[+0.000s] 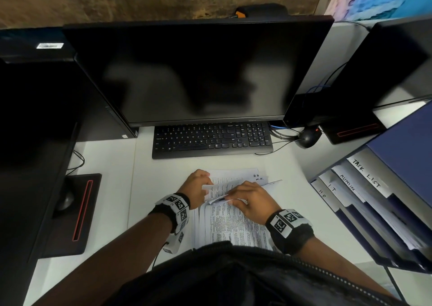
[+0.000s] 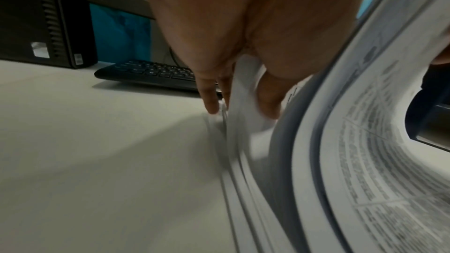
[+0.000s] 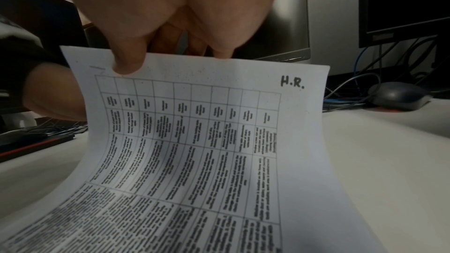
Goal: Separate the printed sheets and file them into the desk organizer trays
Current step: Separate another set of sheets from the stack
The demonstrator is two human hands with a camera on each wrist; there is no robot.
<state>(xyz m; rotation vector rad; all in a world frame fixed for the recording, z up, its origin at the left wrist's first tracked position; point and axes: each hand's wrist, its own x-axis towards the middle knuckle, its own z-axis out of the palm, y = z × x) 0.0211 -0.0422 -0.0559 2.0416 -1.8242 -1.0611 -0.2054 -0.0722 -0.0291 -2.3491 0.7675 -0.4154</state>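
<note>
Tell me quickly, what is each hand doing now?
Left hand: pinches the edge of lifted sheets in the stack.
Right hand: pinches the top edge of the sheet marked H.R.

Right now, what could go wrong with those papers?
The right hand pinches the H.R. sheet by its top edge only, so it might crease or slip. The left hand has fingers between several sheets of the stack, so two may lift together and reach the wrong tray.

Office desk against a partition.
A white desk (image 1: 292,177) is backed by a worn wooden panel (image 1: 117,1); a dark monitor (image 1: 191,72) and black keyboard (image 1: 210,139) are seen.
</note>
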